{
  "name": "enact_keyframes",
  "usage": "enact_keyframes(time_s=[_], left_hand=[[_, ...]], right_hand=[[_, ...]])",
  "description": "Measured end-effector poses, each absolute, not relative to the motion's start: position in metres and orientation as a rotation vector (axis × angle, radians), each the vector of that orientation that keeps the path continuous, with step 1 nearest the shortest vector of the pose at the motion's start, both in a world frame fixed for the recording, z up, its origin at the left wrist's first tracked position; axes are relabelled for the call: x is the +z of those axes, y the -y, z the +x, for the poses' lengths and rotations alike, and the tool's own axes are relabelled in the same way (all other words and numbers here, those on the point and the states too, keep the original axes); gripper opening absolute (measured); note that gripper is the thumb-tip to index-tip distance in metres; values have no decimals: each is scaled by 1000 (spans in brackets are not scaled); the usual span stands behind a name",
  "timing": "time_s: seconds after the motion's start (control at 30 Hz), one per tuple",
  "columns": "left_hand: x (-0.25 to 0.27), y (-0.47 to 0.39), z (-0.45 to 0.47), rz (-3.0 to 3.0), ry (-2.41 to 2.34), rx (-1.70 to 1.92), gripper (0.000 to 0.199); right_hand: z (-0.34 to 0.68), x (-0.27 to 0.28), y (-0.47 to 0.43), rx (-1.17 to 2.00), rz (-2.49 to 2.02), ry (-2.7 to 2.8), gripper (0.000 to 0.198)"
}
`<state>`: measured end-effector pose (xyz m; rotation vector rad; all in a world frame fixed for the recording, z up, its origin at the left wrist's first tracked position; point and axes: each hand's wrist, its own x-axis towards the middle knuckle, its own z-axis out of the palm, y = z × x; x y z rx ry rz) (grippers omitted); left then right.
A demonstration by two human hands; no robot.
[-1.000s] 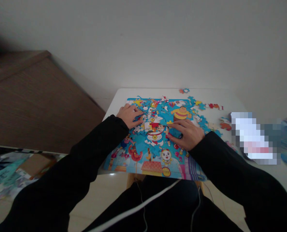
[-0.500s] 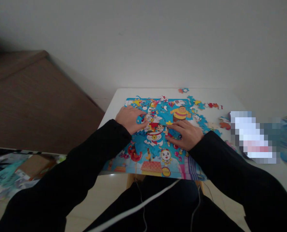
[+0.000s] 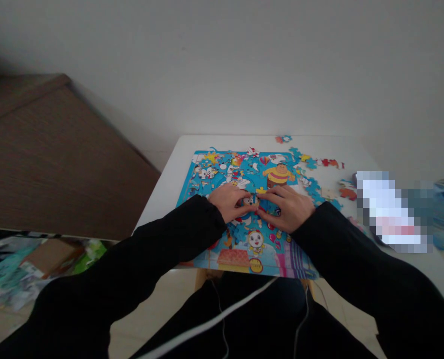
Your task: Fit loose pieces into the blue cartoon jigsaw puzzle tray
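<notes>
A colourful cartoon jigsaw puzzle (image 3: 231, 257) lies partly filled on the white table. My left hand (image 3: 229, 202) is over its middle, with thumb and fingers closed around a small puzzle piece (image 3: 250, 201) that shows a face. From the other side, my right hand (image 3: 291, 207) brings its thumb and index finger to the right edge of that piece. The two hands' fingertips almost meet there. A yellow piece (image 3: 261, 190) lies just above my right index finger. My hands hide part of the picture beneath them.
Loose puzzle pieces (image 3: 312, 187) are scattered along the puzzle's right side and upper part. A phone-like object (image 3: 392, 212), blurred out, lies on the table (image 3: 162, 187) at right. A wooden cabinet (image 3: 65, 164) stands left. A white cable (image 3: 210, 321) runs across my lap.
My left hand has moved right and slightly nearer, from the puzzle's left part to its middle, meeting my right hand. A white piece with eyes is now uncovered at upper left. My right hand stays nearly still.
</notes>
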<state>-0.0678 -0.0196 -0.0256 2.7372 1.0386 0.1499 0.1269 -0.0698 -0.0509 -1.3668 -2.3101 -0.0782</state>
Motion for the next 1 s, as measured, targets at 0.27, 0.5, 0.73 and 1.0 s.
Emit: enact_keyframes(time_s=[0.27,0.5,0.73,1.0], left_hand=[[-37,20,-75,2657,-973,238,39],[-45,19,-79,2720,-773,513,49],[-39,8,-90,2813,-850,349,32],[-48,14,-85,2884,-673,692,26]], right_hand=[[127,-50,70,-37,-1383,2327,31],[127,-50,70,-21,-1392,2315,29],[127,-49,70,-14,-1389,2312,29],[127,-50,70,-31,-1378,2309,29]])
